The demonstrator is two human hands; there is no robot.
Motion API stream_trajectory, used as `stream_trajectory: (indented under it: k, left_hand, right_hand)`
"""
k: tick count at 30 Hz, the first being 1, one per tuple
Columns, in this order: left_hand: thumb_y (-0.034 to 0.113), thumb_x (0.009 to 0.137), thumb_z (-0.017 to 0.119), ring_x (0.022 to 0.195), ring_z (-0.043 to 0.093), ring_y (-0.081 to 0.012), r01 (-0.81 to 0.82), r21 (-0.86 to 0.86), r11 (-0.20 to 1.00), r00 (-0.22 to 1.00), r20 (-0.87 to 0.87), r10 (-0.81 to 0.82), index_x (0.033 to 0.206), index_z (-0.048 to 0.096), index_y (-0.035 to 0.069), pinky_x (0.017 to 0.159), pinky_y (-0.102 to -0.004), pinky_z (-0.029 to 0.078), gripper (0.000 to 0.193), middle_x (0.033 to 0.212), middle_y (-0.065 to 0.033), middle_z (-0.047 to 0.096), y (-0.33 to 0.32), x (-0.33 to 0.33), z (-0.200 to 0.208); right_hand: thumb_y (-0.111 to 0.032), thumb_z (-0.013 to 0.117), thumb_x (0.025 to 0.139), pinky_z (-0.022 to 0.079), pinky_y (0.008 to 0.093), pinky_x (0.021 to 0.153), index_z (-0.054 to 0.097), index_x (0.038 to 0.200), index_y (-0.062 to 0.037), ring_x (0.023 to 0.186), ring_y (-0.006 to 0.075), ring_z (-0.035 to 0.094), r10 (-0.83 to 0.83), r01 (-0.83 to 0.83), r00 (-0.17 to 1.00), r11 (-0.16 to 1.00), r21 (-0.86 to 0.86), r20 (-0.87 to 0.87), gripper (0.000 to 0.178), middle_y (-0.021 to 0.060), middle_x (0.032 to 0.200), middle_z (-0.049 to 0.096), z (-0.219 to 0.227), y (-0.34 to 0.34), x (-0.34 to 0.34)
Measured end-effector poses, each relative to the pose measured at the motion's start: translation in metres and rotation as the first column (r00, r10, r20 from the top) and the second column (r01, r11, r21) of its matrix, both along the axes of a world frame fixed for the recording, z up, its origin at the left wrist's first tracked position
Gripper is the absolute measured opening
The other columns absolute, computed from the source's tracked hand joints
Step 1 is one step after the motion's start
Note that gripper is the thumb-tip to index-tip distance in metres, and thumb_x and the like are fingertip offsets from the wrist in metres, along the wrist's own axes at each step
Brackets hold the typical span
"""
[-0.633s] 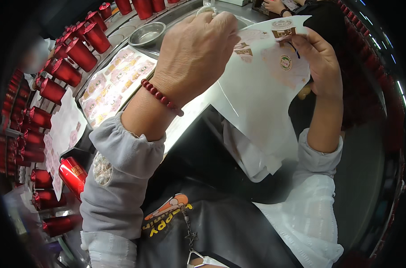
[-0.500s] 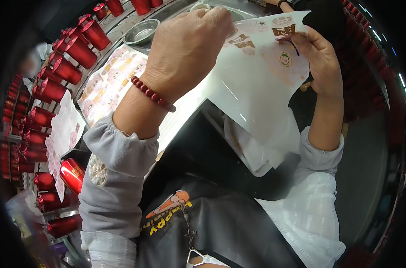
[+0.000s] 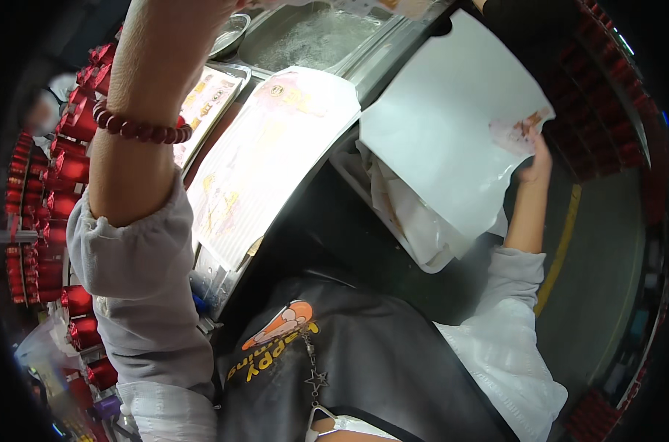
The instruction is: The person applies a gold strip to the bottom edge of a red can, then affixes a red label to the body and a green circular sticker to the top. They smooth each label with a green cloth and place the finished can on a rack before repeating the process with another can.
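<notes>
At the top edge my left hand [image 3: 183, 29], with a dark red bead bracelet [image 3: 143, 131], is partly cut off. A thin printed sheet [image 3: 379, 6] stretches right from its fingers, which the frame edge mostly hides. My right hand [image 3: 538, 162] grips the edge of a large white backing sheet [image 3: 452, 125], with brown and pink print left near the thumb. The backing sheet hangs over a white tray [image 3: 375, 232] holding crumpled white sheets [image 3: 397, 199]. Between my arms a pale sheet with faint gold and pink print [image 3: 272, 155] lies on the table.
A metal basin of water [image 3: 316, 40] stands at the far side, beside a round metal bowl [image 3: 231, 35]. More printed sheets [image 3: 209, 99] lie behind my left forearm. Rows of shiny red containers [image 3: 69, 166] line the left. A yellow floor line [image 3: 559, 250] runs at right.
My left hand has moved up and left, away from my right hand, with the printed sheet. The backing sheet has swung right and lowered, uncovering the basin and the sheet on the table.
</notes>
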State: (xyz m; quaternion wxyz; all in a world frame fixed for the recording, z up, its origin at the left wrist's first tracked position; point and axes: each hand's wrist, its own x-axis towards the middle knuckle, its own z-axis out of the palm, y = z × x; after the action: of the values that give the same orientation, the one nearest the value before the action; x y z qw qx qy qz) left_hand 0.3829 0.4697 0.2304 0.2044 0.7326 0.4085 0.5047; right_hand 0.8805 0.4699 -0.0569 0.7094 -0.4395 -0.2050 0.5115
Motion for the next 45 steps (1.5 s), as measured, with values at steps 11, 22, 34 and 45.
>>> stream_trajectory:
  k: [11,22,34,45]
  left_hand:
    - [0.005,0.100,0.061,0.072,0.065,-0.0102,0.038,-0.150,0.988,0.999,-0.029,-0.043,0.099,0.069,-0.002,0.063,-0.0230,0.050,0.010,0.082,-0.0018,0.067,-0.001,-0.029,-0.037]
    - [0.014,0.103,0.063,0.070,0.065,-0.0074,-0.134,-0.169,0.976,0.991,-0.040,0.130,0.112,0.070,0.001,0.062,-0.0204,0.049,0.018,0.086,-0.0039,0.072,-0.024,-0.054,-0.061]
    - [0.024,0.104,0.060,0.071,0.068,-0.0083,-0.214,-0.400,0.891,0.920,0.225,0.322,0.115,0.068,0.006,0.062,-0.0202,0.046,0.022,0.089,-0.0039,0.075,0.004,-0.126,-0.099]
    - [0.023,0.104,0.059,0.082,0.065,-0.0095,-0.295,-0.203,0.934,0.948,-0.182,0.260,0.116,0.068,0.000,0.071,-0.0242,0.049,0.028,0.089,-0.0055,0.072,-0.072,-0.162,-0.033]
  right_hand:
    - [-0.031,0.055,0.107,0.054,0.0300,0.067,0.056,0.140,-0.0021,0.095,0.0175,0.063,-0.035,0.275,0.677,0.938,-0.209,0.735,0.044,0.0131,0.123,0.063,-0.145,-0.055,-0.089]
    - [-0.035,0.063,0.103,0.053,0.0363,0.068,0.065,0.112,-0.0031,0.094,0.0205,0.061,0.693,-0.505,0.646,0.702,0.502,-0.320,0.033,0.0143,0.109,0.067,0.098,-0.012,-0.398]
    - [-0.017,0.071,0.097,0.049,0.0250,0.057,0.072,0.097,-0.0079,0.078,0.0071,0.061,0.599,-0.713,0.699,0.624,0.320,0.390,0.009,0.0020,0.093,0.073,0.135,0.136,-0.420]
    - [-0.036,0.071,0.088,0.055,0.0421,0.077,0.075,0.096,-0.0074,0.082,0.0281,0.071,0.223,-0.446,-0.421,0.794,-0.414,0.879,0.030,0.0149,0.090,0.075,0.041,0.307,-0.373]
